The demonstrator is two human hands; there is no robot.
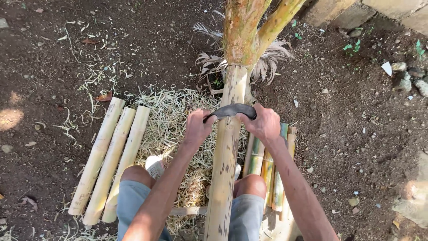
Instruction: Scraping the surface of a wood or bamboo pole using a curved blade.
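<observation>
A pale bamboo pole (225,160) runs between my knees and leans against a forked tree trunk (243,31). A dark curved blade (232,110) lies across the pole. My left hand (198,127) grips the blade's left end. On its right end sits my right hand (263,122), closed around it. The pole's surface below the blade looks scraped, with brown flecks.
Three peeled bamboo lengths (111,156) lie side by side on the soil at left. Several greenish unpeeled pieces (272,169) lie at right, under my right arm. A heap of pale shavings (169,120) covers the ground around the pole. Stones (408,78) sit at far right.
</observation>
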